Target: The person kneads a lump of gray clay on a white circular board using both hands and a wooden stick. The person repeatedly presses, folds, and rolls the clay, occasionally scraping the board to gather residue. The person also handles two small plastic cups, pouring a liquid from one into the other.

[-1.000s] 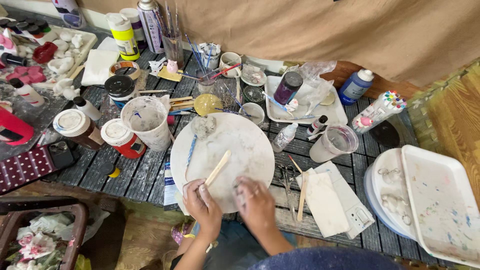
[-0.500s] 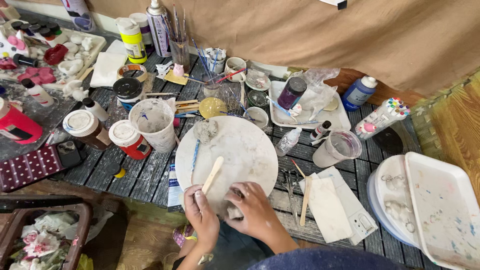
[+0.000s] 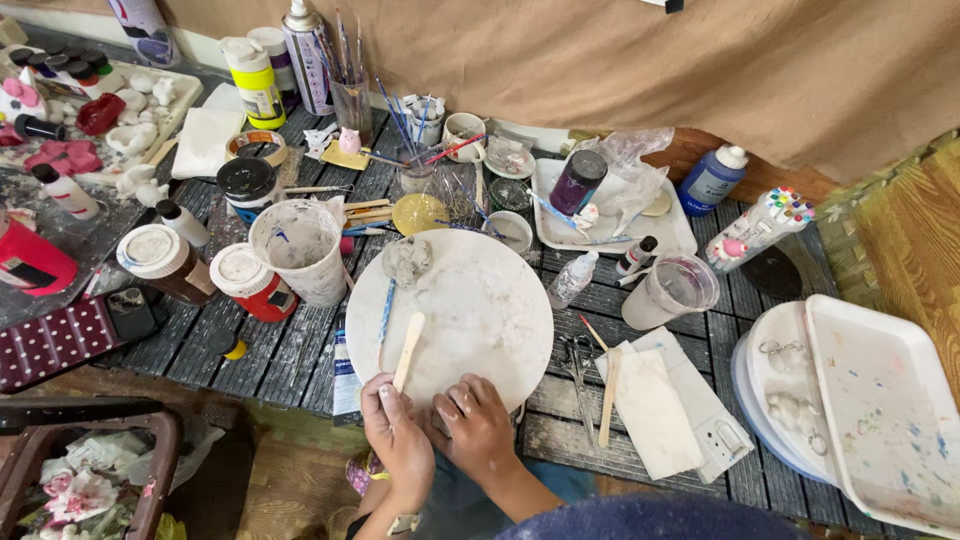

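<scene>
Fingers of both hands, left hand (image 3: pixel 398 432) and right hand (image 3: pixel 478 425), curl closed around a small grey clay lump (image 3: pixel 440 418) at the near edge of the round white board (image 3: pixel 470 310). Wooden stick (image 3: pixel 408 350) and blue-handled tool (image 3: pixel 385 310) lie on the board just beyond the left hand; a second clay lump (image 3: pixel 408 258) sits at its far edge.

Both arms rise from the 6 o'clock edge of the view and meet just below centre. The left hand (image 3: pixel 398 435) sits at 7 o'clock from the middle, back of the hand up, fingers curled loosely inward, the index fingertip pointing toward 12 o'clock. The right hand (image 3: pixel 478 425) lies just beside it at 3 o'clock, touching or nearly touching it, knuckles up and fingers bent down and inward toward the left hand. The right forearm runs off toward 5 o'clock; the left wrist drops straight toward 6 o'clock. What the fingers pinch cannot be made out.
</scene>
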